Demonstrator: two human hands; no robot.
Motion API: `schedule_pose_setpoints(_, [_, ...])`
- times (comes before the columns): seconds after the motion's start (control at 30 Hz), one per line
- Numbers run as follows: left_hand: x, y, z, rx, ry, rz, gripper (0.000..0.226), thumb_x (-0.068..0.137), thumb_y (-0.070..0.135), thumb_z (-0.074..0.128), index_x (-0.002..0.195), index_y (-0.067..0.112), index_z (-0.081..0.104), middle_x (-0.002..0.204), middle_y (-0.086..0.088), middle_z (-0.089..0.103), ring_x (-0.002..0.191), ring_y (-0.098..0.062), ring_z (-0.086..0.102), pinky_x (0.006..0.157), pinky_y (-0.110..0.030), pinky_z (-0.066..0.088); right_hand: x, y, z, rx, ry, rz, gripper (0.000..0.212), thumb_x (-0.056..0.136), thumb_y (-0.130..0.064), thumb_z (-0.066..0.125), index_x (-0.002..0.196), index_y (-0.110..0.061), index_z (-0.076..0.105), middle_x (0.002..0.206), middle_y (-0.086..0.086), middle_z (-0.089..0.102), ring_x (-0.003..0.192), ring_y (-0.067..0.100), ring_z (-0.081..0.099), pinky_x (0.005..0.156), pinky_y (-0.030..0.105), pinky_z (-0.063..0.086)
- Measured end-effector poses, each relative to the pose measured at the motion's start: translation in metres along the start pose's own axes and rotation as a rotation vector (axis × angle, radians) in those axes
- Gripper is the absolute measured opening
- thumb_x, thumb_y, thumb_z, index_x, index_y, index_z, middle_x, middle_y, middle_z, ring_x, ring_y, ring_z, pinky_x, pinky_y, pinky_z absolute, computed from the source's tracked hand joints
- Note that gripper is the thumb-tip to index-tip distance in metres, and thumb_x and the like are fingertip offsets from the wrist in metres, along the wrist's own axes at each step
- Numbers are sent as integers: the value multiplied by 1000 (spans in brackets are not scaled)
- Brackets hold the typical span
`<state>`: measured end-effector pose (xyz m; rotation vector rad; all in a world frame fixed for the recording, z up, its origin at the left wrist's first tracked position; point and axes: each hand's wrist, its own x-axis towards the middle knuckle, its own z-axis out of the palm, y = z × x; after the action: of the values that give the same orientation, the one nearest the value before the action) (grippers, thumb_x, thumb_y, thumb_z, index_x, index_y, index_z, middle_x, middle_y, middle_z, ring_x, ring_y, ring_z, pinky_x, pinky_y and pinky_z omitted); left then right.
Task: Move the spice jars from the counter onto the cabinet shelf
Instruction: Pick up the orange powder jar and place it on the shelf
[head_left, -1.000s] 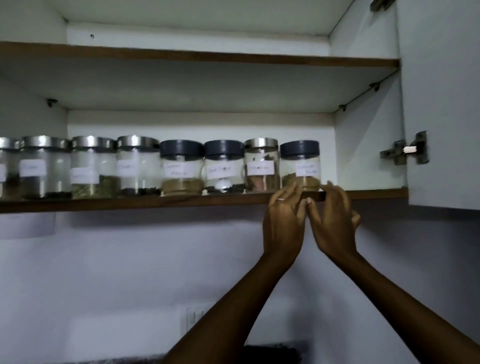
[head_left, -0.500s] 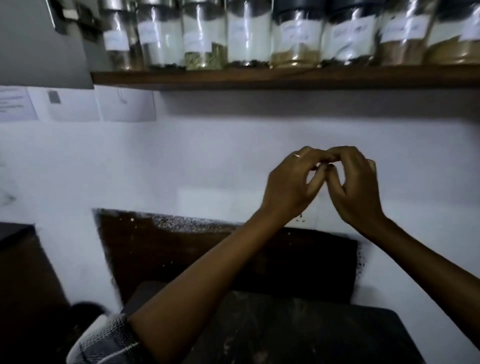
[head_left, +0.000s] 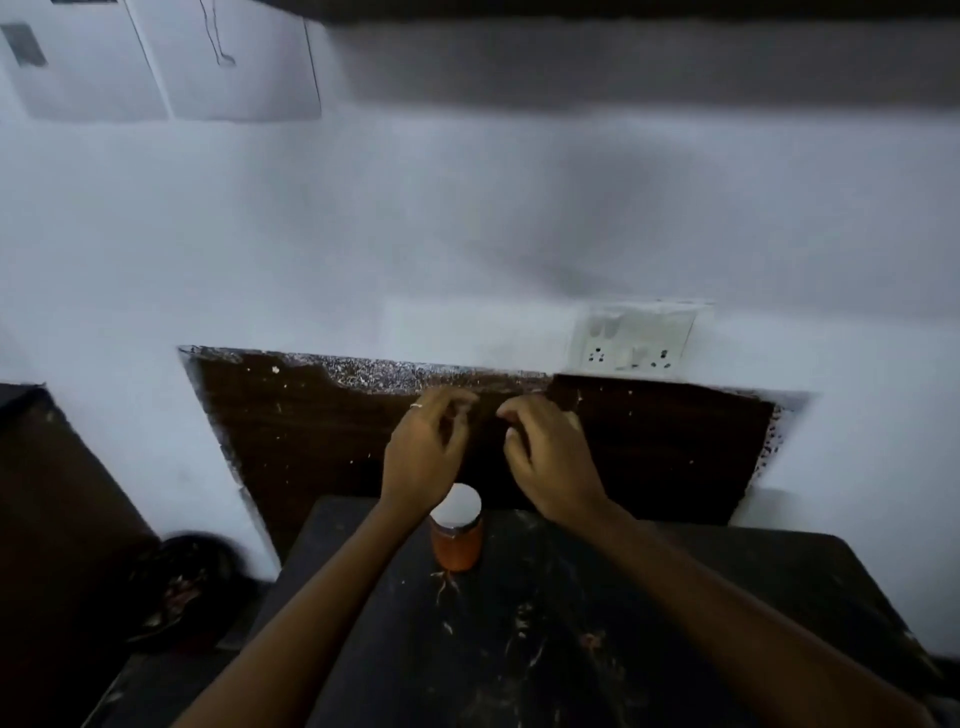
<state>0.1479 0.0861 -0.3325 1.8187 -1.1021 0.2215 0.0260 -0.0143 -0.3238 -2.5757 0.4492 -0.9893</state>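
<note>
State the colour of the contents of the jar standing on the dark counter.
Orange-red, under a pale lid; the jar shows best in the head view, the only one.

Light: we are seeing a dim, bluish scene.
Shadow: it is darkening the wall (head_left: 597, 218).
Blur: motion is smearing everything, edges bending.
</note>
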Motion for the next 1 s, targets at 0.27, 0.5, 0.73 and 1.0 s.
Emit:
schedule_pose_setpoints(0.27, [-54, -127, 31, -3, -518, -443, 85, 78, 26, 74, 146, 11, 26, 149, -9, 33, 135, -25, 34, 107, -38, 34, -19, 19, 114, -55, -441, 210, 49, 84, -23, 56, 131, -19, 43, 135, 1, 43, 122, 20, 42, 102, 38, 34])
schedule_pose_setpoints(0.5, [-72, -153, 61, -237, -575, -400, 71, 71, 15, 80, 130, 24, 41, 109, 31, 46, 104, 6, 56, 75, 4, 39, -14, 33, 172, -178, -784, 319, 77, 85, -36, 59, 147, -29, 15, 159, 3, -2, 143, 34, 5, 112, 55, 14])
schedule_pose_setpoints(0.73, [-88, -157, 77, -343, -532, -510, 71, 71, 3, 76, 117, 42, 38, 113, 18, 57, 105, -1, 60, 81, -21, 54, -6, 44, 179, -206, -858, 337, 70, 81, -28, 65, 140, -29, 28, 146, 7, 19, 128, 36, 25, 101, 47, 40])
schedule_pose_setpoints(1.0, [-106, -137, 84, -392, -562, -608, 66, 73, 13, 78, 115, 43, 38, 103, 26, 53, 90, 23, 54, 65, -3, 47, -13, 44, 149, -168, -827, 373, 66, 71, -36, 74, 127, -26, 41, 131, 7, 35, 121, 29, 38, 92, 41, 45])
